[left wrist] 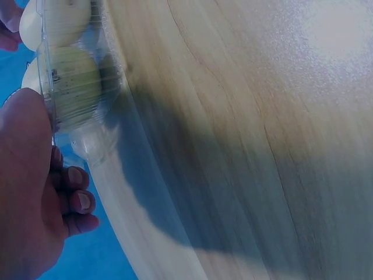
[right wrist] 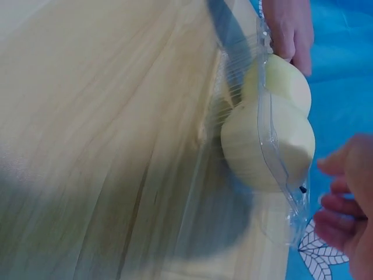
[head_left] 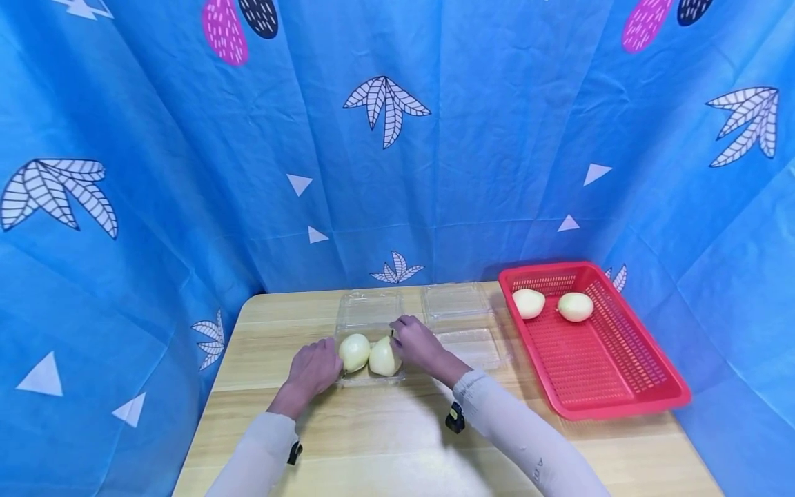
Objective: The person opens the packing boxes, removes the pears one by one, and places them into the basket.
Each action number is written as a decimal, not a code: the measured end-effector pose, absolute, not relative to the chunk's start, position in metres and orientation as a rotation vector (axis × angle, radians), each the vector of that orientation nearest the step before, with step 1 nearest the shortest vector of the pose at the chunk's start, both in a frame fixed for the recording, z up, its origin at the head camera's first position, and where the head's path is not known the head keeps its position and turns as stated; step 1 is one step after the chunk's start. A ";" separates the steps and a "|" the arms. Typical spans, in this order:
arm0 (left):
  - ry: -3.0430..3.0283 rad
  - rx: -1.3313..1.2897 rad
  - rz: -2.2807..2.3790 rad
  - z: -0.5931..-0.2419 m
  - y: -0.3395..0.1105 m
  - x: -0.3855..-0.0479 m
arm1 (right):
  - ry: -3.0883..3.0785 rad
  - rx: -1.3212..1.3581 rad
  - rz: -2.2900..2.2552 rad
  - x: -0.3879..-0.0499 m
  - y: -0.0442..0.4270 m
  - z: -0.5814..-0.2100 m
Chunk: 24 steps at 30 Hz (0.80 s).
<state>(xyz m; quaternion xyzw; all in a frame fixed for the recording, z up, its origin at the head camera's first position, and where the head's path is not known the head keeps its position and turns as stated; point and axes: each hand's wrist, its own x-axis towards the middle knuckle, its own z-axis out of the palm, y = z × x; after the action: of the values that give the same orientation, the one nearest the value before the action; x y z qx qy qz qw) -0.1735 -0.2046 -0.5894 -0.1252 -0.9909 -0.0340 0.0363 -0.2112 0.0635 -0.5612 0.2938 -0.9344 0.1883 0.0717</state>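
Observation:
Two pale yellow-green pears, a left pear [head_left: 355, 353] and a right pear [head_left: 384, 357], lie side by side in a clear plastic clamshell container [left wrist: 45, 76]. Its lid [head_left: 370, 308] lies folded back behind them. My left hand [head_left: 315, 366] holds the container's left rim, thumb beside the left pear and fingers curled outside the wall. Close to the right pear's stem is my right hand [head_left: 421, 347]. In the right wrist view its loosely bent fingers [right wrist: 335, 224] stand apart from pear and container, holding nothing.
A second clear clamshell container [head_left: 470, 347] stands open to the right. Beyond it, a red plastic basket [head_left: 605, 366] holds a pear [head_left: 529, 303] and another pear [head_left: 575, 307] at its far end. Blue patterned curtains [head_left: 397, 193] border the wooden table [head_left: 373, 442].

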 end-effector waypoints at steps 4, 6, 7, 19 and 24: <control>-3.050 -0.392 -0.095 -0.589 -0.204 -0.173 | -2.748 1.055 0.553 -0.208 0.063 -0.560; -3.044 -0.394 -0.100 -0.589 -0.204 -0.173 | -2.739 1.132 0.545 -0.208 0.063 -0.560; -3.041 -0.396 -0.099 -0.589 -0.204 -0.173 | -2.738 1.166 0.547 -0.208 0.063 -0.560; -3.027 -0.376 -0.088 -0.592 -0.205 -0.172 | -2.896 1.298 0.460 -0.205 0.060 -0.560; -3.031 -0.349 -0.117 -0.593 -0.205 -0.173 | -2.938 1.276 0.361 -0.205 0.056 -0.561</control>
<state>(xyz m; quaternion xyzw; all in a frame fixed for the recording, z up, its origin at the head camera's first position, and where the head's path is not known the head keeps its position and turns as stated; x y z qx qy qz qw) -0.1726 -0.2053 -0.5934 -0.1142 -0.9918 -0.0383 0.0439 -0.2050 0.0556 -0.5607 0.3954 -0.9107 0.1120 -0.0411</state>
